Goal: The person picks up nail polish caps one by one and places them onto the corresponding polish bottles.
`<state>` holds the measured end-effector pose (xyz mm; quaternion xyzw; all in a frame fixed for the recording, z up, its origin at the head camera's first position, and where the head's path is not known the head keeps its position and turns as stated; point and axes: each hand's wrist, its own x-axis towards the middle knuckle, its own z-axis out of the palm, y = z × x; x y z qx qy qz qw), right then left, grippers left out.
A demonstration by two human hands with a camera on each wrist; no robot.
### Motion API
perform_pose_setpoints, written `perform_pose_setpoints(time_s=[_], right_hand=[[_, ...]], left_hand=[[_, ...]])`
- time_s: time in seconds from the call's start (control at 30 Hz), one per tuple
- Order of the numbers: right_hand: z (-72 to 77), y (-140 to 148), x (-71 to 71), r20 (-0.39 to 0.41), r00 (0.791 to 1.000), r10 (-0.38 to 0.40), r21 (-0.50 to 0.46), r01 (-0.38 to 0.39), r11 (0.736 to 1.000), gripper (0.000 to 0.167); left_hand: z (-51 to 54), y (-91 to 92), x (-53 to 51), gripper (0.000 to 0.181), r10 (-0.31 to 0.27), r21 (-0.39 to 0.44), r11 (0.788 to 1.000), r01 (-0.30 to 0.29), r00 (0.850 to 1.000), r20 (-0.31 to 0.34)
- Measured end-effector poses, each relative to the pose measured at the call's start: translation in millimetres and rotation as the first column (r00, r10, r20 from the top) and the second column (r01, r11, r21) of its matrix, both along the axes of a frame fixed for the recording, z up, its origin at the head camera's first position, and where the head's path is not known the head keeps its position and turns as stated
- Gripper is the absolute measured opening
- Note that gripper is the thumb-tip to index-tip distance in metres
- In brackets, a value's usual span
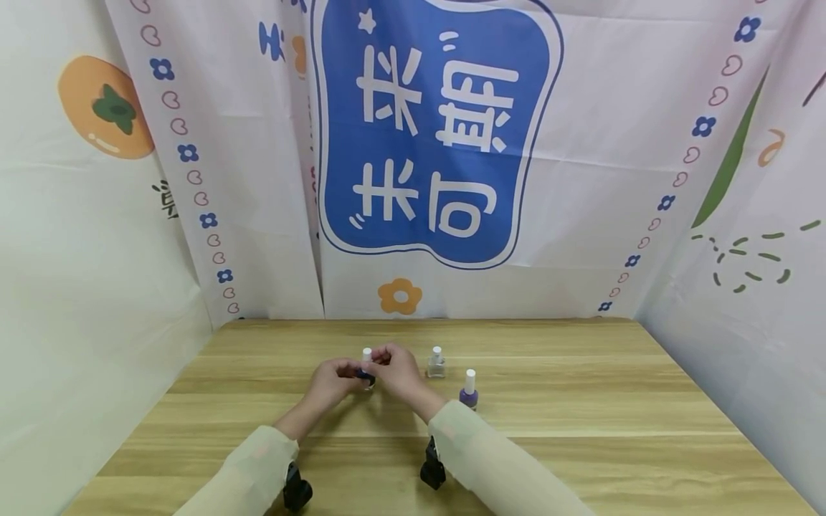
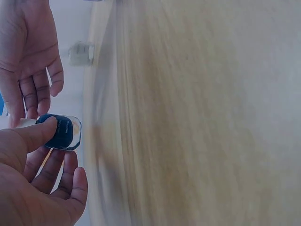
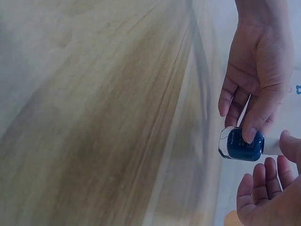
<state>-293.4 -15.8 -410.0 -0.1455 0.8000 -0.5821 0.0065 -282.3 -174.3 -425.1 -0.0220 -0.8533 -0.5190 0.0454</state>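
A nail polish bottle [image 1: 368,381] with dark blue polish and a white cap is held between both hands, seemingly just above the wooden table. My left hand [image 1: 331,381] pinches its glass body, the thumb lying across the dark side [image 2: 63,134] in the left wrist view. From the other side my right hand [image 1: 400,371] grips the white cap [image 3: 271,146]; in the right wrist view its thumb lies on the cap while the other fingers are spread loosely. The cap sits on the bottle. Whether it is turning cannot be told.
To the right of the hands stands a clear nail polish bottle [image 1: 436,365] with a white cap. Nearer, by the right forearm, is a purple nail polish bottle [image 1: 469,397], its base partly hidden by the sleeve. A printed cloth [image 1: 594,236] hangs behind the wooden table [image 1: 613,401].
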Motion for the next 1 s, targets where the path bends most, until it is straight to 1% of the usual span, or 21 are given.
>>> perform_pose_setpoints(time_s=[0.27,0.37,0.57,0.8,1.0], right_hand=[[-4.4,-4,-2.0,0.016,1.0,-0.013,0.011,0.013,1.0,0.017],[-4.9,-5,-2.1,0.003,1.0,-0.009,0.016,0.009,1.0,0.017],[-6.1,-6,-3.4,-0.003,1.0,0.0,0.01,0.0,1.0,0.015],[-10.5,-7,-5.8,-0.019,1.0,-0.002,0.022,0.002,1.0,0.015],[-9.2,-6,-4.3,-0.02,1.0,-0.008,0.029,0.008,1.0,0.018]], left_hand=[[-2.9,-2.1,-1.1,0.015,0.001,-0.044,0.999,-0.002,1.0,-0.01],[-3.1,-2.5,-1.2,0.016,0.001,-0.052,0.999,-0.002,1.0,-0.016],[-4.2,-1.9,-1.9,0.018,0.008,-0.063,0.998,-0.009,1.0,-0.011],[-8.5,-1.5,-3.5,0.017,-0.003,-0.067,0.998,0.001,0.999,-0.033],[-10.6,-1.5,-4.8,0.016,-0.003,-0.064,0.998,0.001,0.999,-0.039]])
